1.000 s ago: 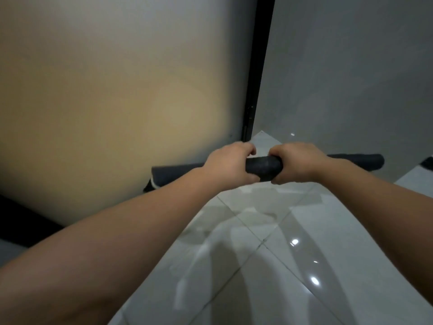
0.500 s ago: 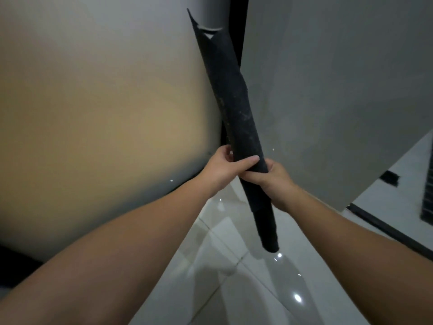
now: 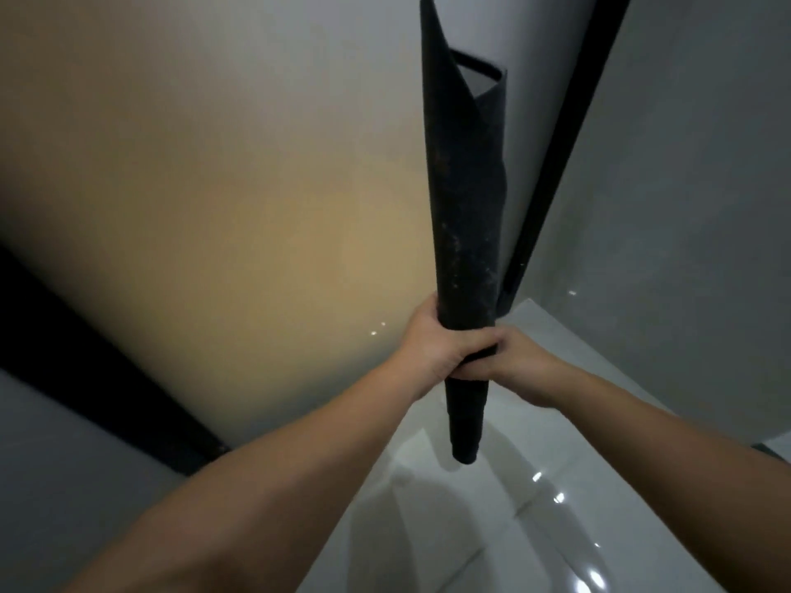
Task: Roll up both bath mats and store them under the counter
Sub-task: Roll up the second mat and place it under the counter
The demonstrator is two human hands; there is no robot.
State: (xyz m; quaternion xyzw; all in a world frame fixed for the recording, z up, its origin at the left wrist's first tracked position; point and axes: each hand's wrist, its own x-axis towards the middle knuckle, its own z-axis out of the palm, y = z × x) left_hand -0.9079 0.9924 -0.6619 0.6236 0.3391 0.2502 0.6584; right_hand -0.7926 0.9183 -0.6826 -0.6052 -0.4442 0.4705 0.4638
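Note:
A dark rolled bath mat [image 3: 466, 216] stands almost upright in front of me, its loose top end flaring open near the frame's upper edge and its tight lower end hanging above the floor. My left hand [image 3: 428, 344] wraps the roll from the left. From the right, my right hand [image 3: 509, 357] grips it at the same height, fingers overlapping. Only one mat is in view.
A frosted glass panel [image 3: 214, 186] with a warm glow fills the left, bounded by a black frame post [image 3: 552, 173]. A grey wall [image 3: 685, 207] stands to the right. Glossy white floor tiles [image 3: 535, 528] lie below.
The mat was horizontal at the floor a second ago; it has swung up to near vertical. Since half a second ago it straightened further and both hands shifted closer to its lower end.

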